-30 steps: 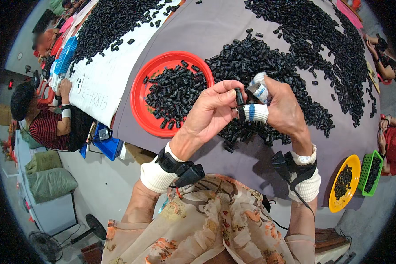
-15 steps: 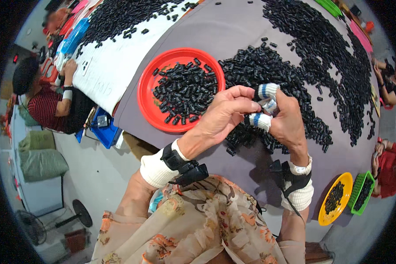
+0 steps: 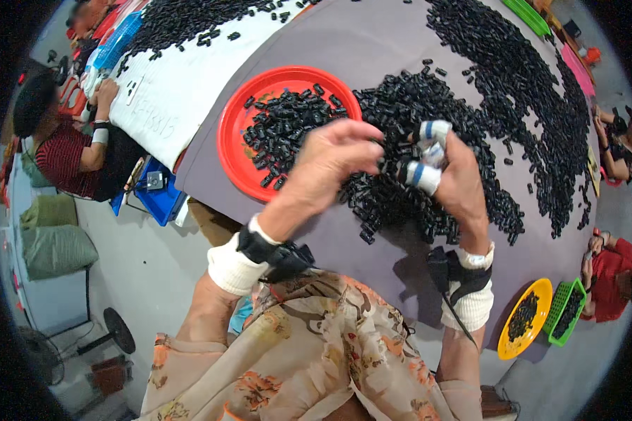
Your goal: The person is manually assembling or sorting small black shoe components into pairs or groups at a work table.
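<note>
My left hand (image 3: 333, 158) is raised over the right rim of a red plate (image 3: 226, 158). Its thumb and index finger are curled but apart, slightly blurred, with nothing visible between them. To its right, above a heap of small black cylindrical parts (image 3: 393, 109), my right hand (image 3: 453, 165) is closed. White bands with blue stripes wrap its thumb and index finger, and their tips look black. Something small and pale shows between these fingers; I cannot make out its kind. More black parts (image 3: 288, 126) fill the red plate.
Black parts also spread over the right of the grey table (image 3: 316, 42) and the white cloth (image 3: 189, 84) at far left. A yellow plate (image 3: 546, 309) and green basket (image 3: 558, 326) stand at lower right. Seated at left is a person in a striped top (image 3: 63, 165); others sit at right.
My left hand has drawn away from my right hand, moving left toward the red plate. The right hand stays nearly in place, still closed. The view has shifted slightly.
</note>
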